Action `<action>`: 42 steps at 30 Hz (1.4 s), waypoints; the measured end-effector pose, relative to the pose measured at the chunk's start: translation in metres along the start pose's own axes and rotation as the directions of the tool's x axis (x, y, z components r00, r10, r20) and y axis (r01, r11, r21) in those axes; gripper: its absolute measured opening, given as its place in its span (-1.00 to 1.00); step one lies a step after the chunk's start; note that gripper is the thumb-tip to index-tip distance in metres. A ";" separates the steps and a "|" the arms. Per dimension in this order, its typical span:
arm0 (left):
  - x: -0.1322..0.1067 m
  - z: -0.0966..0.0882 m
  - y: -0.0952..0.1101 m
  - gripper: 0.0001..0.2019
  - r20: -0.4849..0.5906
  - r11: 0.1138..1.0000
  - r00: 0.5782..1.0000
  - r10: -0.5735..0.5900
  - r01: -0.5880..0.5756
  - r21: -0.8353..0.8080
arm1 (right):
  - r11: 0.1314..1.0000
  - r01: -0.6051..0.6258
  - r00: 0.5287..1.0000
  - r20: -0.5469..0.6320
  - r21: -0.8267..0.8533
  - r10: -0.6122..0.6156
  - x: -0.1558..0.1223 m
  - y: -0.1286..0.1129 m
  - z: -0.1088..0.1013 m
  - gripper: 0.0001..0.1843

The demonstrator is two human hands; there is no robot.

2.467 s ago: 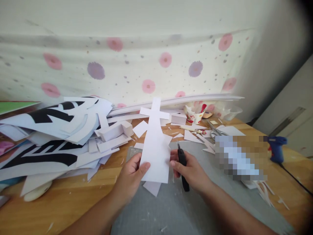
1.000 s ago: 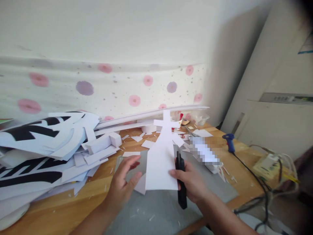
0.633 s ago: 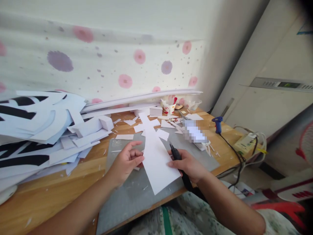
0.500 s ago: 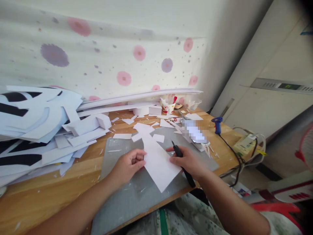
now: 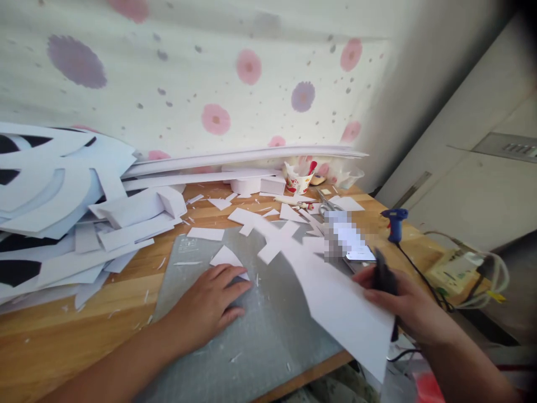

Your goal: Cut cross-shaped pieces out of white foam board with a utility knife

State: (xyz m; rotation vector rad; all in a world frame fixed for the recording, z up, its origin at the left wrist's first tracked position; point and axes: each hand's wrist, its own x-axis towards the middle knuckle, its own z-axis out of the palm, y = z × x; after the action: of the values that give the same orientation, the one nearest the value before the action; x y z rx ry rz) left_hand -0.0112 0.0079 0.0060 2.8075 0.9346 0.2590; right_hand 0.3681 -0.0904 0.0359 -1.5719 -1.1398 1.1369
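Note:
My right hand (image 5: 403,299), at the right of the cutting mat, holds a black craft knife (image 5: 384,280). The same hand pinches the edge of a large white cut-out sheet (image 5: 335,285), which hangs tilted past the mat's front right edge. The sheet's narrow, cross-shaped end (image 5: 281,240) points towards the back of the table. My left hand (image 5: 213,299) lies palm down on the grey cutting mat (image 5: 268,324), fingers spread. Its fingertips touch a small white offcut (image 5: 229,258), partly covered by the hand.
White cut pieces (image 5: 46,196) are piled at the left. A phone (image 5: 356,249) lies right of the mat, scissors (image 5: 329,206) behind it. A blue glue gun (image 5: 394,221) stands at the table's right side, near a power strip (image 5: 455,271). A paper cup (image 5: 298,179) stands at the back.
My right hand has moved right, taking the white sheet and knife with it. My left hand has let go of the sheet and flattened onto the mat over a small offcut. The view has shifted.

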 end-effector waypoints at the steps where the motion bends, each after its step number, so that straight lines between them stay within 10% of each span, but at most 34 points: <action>1: 0.003 -0.002 -0.001 -0.60 0.021 0.999 1.000 -0.019 0.018 0.034 | 0.998 0.002 0.998 -0.057 0.063 0.002 -0.005 0.003 -0.007 -0.61; 9: 0.086 -0.004 -0.006 -0.37 0.294 0.979 0.947 0.130 -0.169 0.111 | 0.936 0.023 0.968 -0.241 0.352 0.067 -0.022 0.000 0.006 -0.58; 14: 0.116 -0.001 -0.060 -0.60 0.020 0.975 0.995 -0.094 0.088 0.203 | 0.961 -0.039 0.992 -0.101 0.273 0.069 -0.025 0.011 0.001 -0.57; 20: 0.073 -0.037 -0.108 -0.64 -0.341 0.933 0.913 -0.224 0.302 0.195 | 0.994 -0.096 0.983 0.161 0.051 0.087 -0.018 0.004 0.006 -0.54; 24: 0.041 -0.046 -0.079 -0.62 -0.321 0.971 0.941 -0.110 0.170 0.166 | 0.989 -0.058 0.964 0.251 -0.135 0.091 0.007 -0.017 0.042 -0.56; 28: 0.028 -0.026 -0.029 -0.50 -0.105 0.989 0.988 0.110 -0.098 0.109 | 0.898 0.060 0.997 0.060 -0.437 -0.038 0.028 -0.025 0.065 -0.72; 33: 0.040 -0.003 -0.005 -0.35 0.154 0.980 0.970 0.187 -0.196 0.046 | 0.949 0.223 0.967 -0.077 -0.222 -0.245 0.022 -0.016 0.064 -0.53; 42: 0.043 0.008 -0.013 -0.44 0.016 0.974 0.975 0.220 -0.221 0.053 | 0.908 0.369 0.905 -0.144 -0.199 -0.399 0.020 0.018 0.070 -0.35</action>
State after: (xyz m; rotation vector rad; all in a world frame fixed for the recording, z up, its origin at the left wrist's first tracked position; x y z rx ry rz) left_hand 0.0166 0.0438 0.0005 2.9615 0.6357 0.2514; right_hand 0.3073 -0.0665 0.0002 -1.4532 -1.3741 0.6351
